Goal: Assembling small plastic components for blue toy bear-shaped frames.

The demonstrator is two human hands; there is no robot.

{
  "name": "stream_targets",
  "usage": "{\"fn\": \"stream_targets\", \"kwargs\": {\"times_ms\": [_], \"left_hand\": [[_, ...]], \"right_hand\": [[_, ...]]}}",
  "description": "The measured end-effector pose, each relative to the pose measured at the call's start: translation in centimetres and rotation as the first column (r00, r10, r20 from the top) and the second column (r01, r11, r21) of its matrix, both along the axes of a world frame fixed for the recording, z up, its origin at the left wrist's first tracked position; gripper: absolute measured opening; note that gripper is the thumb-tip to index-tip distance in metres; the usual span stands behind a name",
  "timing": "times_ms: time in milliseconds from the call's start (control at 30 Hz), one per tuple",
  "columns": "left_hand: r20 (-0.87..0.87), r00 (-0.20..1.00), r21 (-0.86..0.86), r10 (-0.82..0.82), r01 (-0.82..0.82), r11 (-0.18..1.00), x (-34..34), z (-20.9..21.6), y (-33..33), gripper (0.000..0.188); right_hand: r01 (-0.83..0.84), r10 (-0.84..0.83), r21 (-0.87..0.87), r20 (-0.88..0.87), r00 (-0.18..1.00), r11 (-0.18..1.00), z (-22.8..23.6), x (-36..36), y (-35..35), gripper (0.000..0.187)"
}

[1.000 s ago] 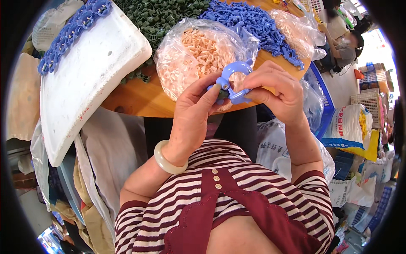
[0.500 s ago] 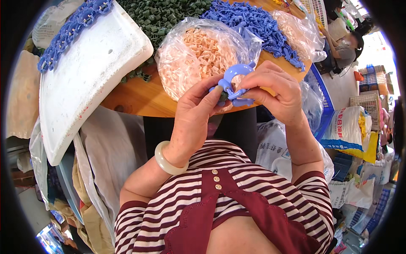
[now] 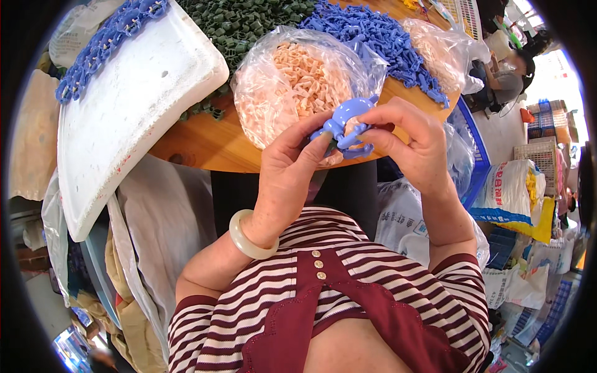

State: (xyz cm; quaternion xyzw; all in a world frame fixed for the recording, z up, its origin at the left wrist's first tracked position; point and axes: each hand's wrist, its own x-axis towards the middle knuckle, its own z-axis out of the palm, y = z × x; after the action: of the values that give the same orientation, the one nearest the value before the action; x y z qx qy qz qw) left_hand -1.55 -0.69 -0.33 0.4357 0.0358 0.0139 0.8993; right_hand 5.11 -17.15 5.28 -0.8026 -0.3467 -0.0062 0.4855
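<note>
Both hands hold a small shiny blue plastic toy figure [image 3: 350, 112] above the near edge of the table. My left hand [image 3: 287, 155] pinches its left side between thumb and fingers, and a bit of dark green shows by the thumb tip. On the other side, my right hand [image 3: 415, 140] has thumb and index finger closed on the toy's limb. A pale peach patch shows under the rounded blue top; whether it is a separate piece I cannot tell. Just behind the toy stands a clear plastic bag [image 3: 255, 102] of small peach pieces [image 3: 305, 71].
Piles of dark green pieces [image 3: 239, 22] and blue pieces [image 3: 379, 40] cover the back of the wooden table [image 3: 205, 146]. A white foam board [image 3: 140, 93] with blue parts [image 3: 102, 53] leans at left. At right are another peach-filled bag [image 3: 432, 53], a blue crate [image 3: 476, 152] and a seated person [image 3: 507, 81].
The toy has tilted between my hands, so its rounded blue top shows where a ring-like opening showed before. My right fingers have shifted slightly along it.
</note>
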Motion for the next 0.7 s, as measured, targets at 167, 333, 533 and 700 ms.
{"fn": "stream_targets", "kwargs": {"times_ms": [167, 333, 533, 700], "left_hand": [[-0.039, 0.999, 0.117, -0.005, 0.01, 0.993, -0.3, -0.1, 0.2, 0.03], [0.043, 0.999, 0.015, 0.02, -0.021, 1.0, -0.2, 0.1, -0.3, 0.03], [0.133, 0.986, 0.277, 0.097, -0.131, 0.952, -0.3, 0.4, 0.0, 0.028], [0.235, 0.968, 0.476, 0.09, -0.195, 0.858, -0.5, 0.6, 0.1, 0.028]], "right_hand": [[-0.062, 0.077, -0.069, 0.248, 0.966, 0.996, 0.0, 0.5, 0.1, 0.021], [-0.093, 0.126, -0.109, 0.366, 0.922, 0.99, -0.1, 1.1, 0.3, 0.023], [-0.065, 0.102, -0.127, 0.309, 0.945, 0.99, -0.3, 1.6, 0.4, 0.028], [-0.197, 0.214, 0.119, -0.152, 0.965, 0.973, -1.4, 1.4, 0.1, 0.04]]}}
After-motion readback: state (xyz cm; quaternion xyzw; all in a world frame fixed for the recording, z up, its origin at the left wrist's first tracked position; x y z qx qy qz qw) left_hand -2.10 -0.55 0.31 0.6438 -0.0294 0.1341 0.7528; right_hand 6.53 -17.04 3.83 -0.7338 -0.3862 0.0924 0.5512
